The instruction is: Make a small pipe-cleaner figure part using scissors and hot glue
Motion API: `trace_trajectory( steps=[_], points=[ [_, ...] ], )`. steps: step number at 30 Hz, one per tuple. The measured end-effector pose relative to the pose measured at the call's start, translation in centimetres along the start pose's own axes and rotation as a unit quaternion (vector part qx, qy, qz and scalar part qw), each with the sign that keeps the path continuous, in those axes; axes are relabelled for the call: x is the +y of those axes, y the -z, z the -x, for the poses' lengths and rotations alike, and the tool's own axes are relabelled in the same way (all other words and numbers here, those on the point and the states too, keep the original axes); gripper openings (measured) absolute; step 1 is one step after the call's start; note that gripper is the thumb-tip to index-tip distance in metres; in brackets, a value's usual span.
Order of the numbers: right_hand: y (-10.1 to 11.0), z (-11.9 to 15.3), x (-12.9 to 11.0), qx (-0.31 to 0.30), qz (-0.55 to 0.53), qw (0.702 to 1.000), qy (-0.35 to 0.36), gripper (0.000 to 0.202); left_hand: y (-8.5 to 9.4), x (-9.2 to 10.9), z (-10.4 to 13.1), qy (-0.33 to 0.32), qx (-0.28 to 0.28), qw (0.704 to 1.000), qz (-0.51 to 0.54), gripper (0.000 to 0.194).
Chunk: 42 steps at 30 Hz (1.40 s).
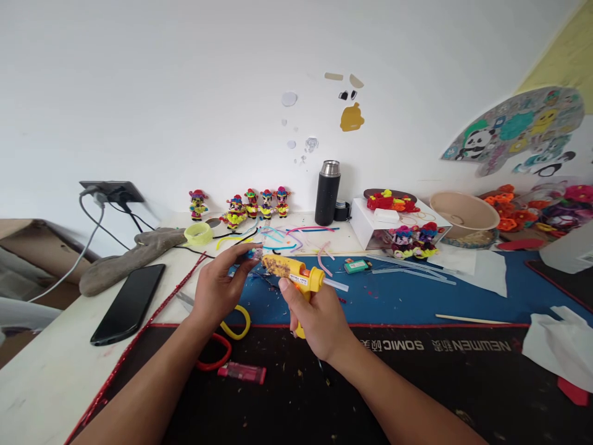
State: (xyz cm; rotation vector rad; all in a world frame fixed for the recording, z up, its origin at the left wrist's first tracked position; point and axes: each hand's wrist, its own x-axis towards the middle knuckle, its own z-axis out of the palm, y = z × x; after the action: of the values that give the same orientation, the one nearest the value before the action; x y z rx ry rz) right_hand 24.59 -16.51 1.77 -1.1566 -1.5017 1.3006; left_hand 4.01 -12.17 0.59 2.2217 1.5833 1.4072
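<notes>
Wrapped round the handle of a yellow hot glue gun (285,267), my right hand (319,312) keeps it pointing left, with a clear glue stick (337,285) poking from its rear. My left hand (222,281) pinches a small bluish piece (254,254) right at the nozzle; its shape is mostly hidden by the fingers. Whether nozzle and piece touch, I cannot tell. Below the left hand lie scissors with one yellow and one red handle loop (238,324). A pink lighter (241,372) rests just in front of them on the black mat.
Several small colourful figures (236,212) stand along the wall beside a black thermos (328,194). Coloured pipe cleaners (278,238) lie behind my hands. At left are a phone (128,303) and a red tinsel strand (152,318); at right, a white box (364,225) and a wooden stick (470,319).
</notes>
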Motion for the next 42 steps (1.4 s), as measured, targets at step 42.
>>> trace_trajectory(
  steps=[42],
  points=[
    [-0.23, -0.05, 0.69, 0.005, -0.070, 0.998, -0.009, 0.056, 0.03, -0.24, 0.15, -0.006, 0.013, 1.000, 0.008, 0.023]
  ],
)
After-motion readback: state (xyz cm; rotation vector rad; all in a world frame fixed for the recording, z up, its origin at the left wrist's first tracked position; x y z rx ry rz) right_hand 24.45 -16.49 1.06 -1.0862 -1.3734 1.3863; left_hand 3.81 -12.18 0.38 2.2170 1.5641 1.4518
